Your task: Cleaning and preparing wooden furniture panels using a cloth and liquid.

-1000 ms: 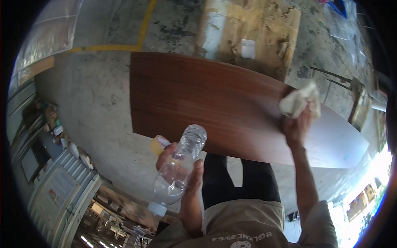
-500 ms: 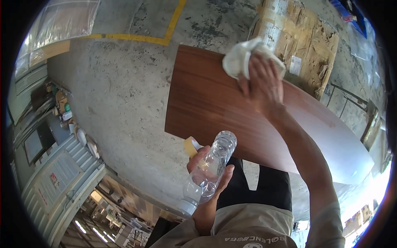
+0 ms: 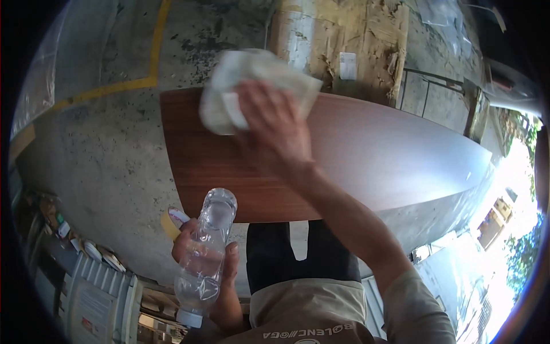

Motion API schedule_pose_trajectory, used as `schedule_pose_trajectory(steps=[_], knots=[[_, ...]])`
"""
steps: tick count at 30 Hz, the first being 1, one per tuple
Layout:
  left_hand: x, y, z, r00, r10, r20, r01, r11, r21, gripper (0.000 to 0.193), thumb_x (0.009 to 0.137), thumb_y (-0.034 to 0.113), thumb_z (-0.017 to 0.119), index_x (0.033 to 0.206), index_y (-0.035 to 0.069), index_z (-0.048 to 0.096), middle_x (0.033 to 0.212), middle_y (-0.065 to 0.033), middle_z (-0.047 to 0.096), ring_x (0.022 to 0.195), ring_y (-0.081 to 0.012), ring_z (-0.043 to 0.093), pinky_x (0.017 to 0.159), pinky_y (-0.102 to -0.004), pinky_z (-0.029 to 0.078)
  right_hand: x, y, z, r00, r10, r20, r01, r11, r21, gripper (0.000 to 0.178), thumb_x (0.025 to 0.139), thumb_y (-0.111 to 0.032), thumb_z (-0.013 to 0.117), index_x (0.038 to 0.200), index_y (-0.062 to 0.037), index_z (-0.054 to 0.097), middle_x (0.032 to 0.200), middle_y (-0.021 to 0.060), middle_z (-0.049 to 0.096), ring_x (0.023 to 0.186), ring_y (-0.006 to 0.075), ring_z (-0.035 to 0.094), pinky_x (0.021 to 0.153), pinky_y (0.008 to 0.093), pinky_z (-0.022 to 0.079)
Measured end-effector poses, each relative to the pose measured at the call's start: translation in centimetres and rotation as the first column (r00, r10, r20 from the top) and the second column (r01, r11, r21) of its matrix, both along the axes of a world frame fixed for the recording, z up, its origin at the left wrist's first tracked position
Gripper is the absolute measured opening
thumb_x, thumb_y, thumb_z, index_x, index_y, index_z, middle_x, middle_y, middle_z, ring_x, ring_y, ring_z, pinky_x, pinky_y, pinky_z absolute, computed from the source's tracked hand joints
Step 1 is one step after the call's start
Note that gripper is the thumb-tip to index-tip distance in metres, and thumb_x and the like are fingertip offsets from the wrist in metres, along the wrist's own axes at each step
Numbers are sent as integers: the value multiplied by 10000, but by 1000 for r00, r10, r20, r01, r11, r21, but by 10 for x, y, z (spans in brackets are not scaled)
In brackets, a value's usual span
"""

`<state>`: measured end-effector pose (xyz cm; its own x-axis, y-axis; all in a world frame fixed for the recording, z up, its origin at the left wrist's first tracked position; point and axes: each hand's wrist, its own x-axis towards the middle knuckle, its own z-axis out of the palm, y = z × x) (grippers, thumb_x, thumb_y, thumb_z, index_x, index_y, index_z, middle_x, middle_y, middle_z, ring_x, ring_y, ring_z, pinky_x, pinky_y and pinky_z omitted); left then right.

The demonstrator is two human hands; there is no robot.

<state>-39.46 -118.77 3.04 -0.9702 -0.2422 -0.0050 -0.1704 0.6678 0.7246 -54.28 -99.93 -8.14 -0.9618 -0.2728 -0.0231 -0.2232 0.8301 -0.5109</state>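
Cloth (image 3: 220, 97), pale and blurry, is under my right hand (image 3: 278, 123), over the far edge of the long brown board (image 3: 366, 155), near its left end. Those fingers are nearly straight and a bit apart; I can't tell if they pinch it, and my thumb is hard to see. My left hand (image 3: 229, 269) is curled around a clear bottle (image 3: 205, 266), cap end toward me. A yellow tape roll (image 3: 172, 223) sits by those fingers, partly hidden. Its print is too small to read. Light letters on my shirt (image 3: 303, 298) are upside down. A white label (image 3: 348, 66) on the torn brown box (image 3: 369, 34) is too tiny to read. The board has wood stripes, shiniest at right. Gray, spotty floor (image 3: 114, 149) with a yellow line (image 3: 114, 89) lies past it.
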Motion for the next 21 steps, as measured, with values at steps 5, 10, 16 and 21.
schedule_pose_trajectory(steps=[5, 10, 16, 21], knots=[[-34, 28, -9, 978, -206, -43, 209, 975, 73, 829, 846, 418, 873, 1410, 17, 417, 1347, -165, 532, 1174, -280, 615, 988, -384, 557, 89, 208, -11, 905, -366, -217, 411, 885, 221, 624, 1019, -245, 581, 1537, 51, 397, 1567, 279, 446, 1469, 496, 384, 1192, 603, 317], [-38, 79, -24, 947, -315, -70, 320, 891, 323, 884, 796, 204, 920, 1487, 83, 383, 1433, -151, 494, 1284, -286, 551, 1079, -413, 509, 225, 311, -20, 649, -737, -191, 750, 577, 323, 518, 1071, -194, 464, 1526, 50, 428, 1587, 289, 411, 1503, 475, 340, 1247, 549, 271], [-33, 137, -36, 883, -469, 1, 438, 825, 358, 909, 764, 155, 932, 1491, 82, 390, 1391, -142, 507, 1295, -289, 545, 1091, -406, 503, 241, 284, -20, 535, -803, -264, 842, 483, 239, 504, 1077, -200, 438, 1525, 30, 444, 1551, 267, 476, 1457, 463, 419, 1191, 549, 341], [-47, 150, -18, 831, -556, 28, 531, 806, 262, 803, 745, 195, 929, 1405, 57, 491, 1272, -146, 556, 1141, -267, 617, 915, -386, 568, 212, 245, 41, 284, -895, 343, 860, 79, -505, 411, 1102, -247, 447, 1384, 28, 565, 1157, 124, 680, 1055, 238, 632, 896, 366, 501]])
